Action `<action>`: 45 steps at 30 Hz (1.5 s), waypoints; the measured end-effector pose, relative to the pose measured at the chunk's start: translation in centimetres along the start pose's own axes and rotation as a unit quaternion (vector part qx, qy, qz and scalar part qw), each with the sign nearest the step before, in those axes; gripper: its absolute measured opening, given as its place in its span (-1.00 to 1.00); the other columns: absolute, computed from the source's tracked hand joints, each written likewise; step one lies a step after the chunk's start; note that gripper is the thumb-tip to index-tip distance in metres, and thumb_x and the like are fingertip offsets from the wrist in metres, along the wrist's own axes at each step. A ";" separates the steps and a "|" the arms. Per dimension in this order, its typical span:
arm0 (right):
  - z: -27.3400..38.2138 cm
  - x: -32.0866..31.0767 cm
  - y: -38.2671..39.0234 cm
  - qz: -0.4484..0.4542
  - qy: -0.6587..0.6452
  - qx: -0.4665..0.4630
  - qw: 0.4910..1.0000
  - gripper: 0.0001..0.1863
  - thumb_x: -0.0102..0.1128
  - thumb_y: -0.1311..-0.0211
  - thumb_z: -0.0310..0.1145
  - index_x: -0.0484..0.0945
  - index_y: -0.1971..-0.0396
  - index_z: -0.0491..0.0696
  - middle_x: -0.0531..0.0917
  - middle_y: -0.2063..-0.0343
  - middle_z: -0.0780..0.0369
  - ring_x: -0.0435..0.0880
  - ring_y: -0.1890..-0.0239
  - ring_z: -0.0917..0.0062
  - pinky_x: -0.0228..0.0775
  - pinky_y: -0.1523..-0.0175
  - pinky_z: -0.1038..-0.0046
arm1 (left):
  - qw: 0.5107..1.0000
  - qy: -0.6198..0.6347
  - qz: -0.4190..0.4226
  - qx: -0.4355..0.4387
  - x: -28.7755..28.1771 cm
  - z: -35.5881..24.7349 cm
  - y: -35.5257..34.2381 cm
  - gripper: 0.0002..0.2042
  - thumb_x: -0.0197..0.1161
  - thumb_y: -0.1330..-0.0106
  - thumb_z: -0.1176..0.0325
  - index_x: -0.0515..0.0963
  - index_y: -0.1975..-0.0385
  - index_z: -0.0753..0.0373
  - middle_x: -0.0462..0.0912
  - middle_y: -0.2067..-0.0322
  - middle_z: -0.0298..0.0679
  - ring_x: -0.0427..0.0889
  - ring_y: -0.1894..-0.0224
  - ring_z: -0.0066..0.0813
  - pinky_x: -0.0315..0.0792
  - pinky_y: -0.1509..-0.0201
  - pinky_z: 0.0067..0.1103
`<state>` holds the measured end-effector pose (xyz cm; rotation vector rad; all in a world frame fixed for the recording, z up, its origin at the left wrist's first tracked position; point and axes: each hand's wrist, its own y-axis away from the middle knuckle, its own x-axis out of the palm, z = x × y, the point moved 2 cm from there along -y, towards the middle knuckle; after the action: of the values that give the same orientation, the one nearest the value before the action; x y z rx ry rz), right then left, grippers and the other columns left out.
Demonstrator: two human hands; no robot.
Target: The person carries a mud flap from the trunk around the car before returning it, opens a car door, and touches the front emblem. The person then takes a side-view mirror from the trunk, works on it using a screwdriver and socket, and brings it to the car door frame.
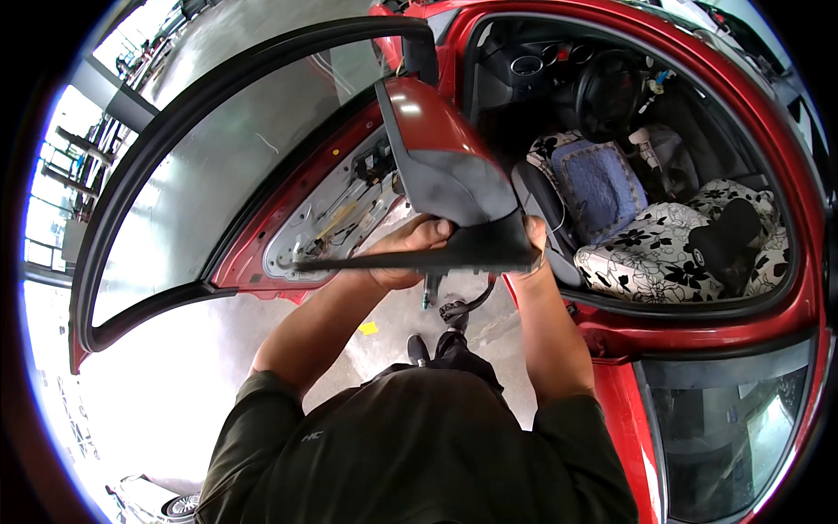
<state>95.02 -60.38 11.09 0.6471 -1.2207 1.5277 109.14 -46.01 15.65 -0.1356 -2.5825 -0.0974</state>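
Note:
Between my two hands is a car side mirror (463, 175) with a red cap, a grey lower shell and a long thin black base piece. The fingers of my left hand (410, 249) are closed round the base's left part, thumb on top. At its right end, my right hand (534, 240) grips the edge, most of its fingers hidden behind the part. A dark cable (480, 301) hangs below the base. Behind the mirror stands the open red car door (249, 262), its inner panel off, with metal and wiring showing.
To the right is the red car's front doorway, with a steering wheel (608, 93) and a flower-patterned seat cover (650, 253) inside. A blue cushion (600, 188) lies on the seat. A yellow piece (367, 328) is on the floor near my shoes (419, 349).

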 end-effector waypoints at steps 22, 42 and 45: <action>2.3 -0.5 -2.3 -0.082 0.259 0.100 0.957 -0.07 0.46 0.11 -0.25 0.28 -0.31 -0.29 0.53 -0.15 0.10 0.50 -0.20 0.39 0.37 -0.25 0.35 | 0.996 0.050 -0.065 -0.019 -0.5 -2.2 1.8 -0.37 0.37 -0.12 0.23 0.44 -0.21 0.35 0.57 -0.10 -0.11 0.49 -0.16 -0.30 0.28 -0.32 -0.45; -1.1 -3.7 1.7 -0.213 0.404 0.031 0.889 0.08 0.65 0.10 -0.15 0.18 -0.37 -0.22 0.48 -0.20 0.16 0.40 -0.27 0.41 0.18 -0.39 0.34 | 0.930 -0.342 -0.137 0.001 -2.7 0.3 -0.5 -0.43 0.44 -0.18 0.34 0.43 -0.18 0.38 0.61 -0.03 -0.18 0.53 -0.10 -0.40 0.38 -0.24 -0.48; -1.1 -5.3 2.4 -0.210 0.369 0.000 0.906 0.10 0.66 0.14 -0.12 0.20 -0.37 -0.21 0.50 -0.19 0.19 0.40 -0.27 0.44 0.20 -0.37 0.37 | 0.955 -0.266 -0.120 -0.057 -2.3 -0.9 -1.5 -0.40 0.44 -0.14 0.32 0.42 -0.19 0.38 0.59 -0.05 -0.19 0.51 -0.11 -0.40 0.36 -0.25 -0.48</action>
<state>94.72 -61.22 5.24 0.2499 -0.4606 1.2226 111.39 -47.77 15.14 0.1310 -3.1225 -0.3415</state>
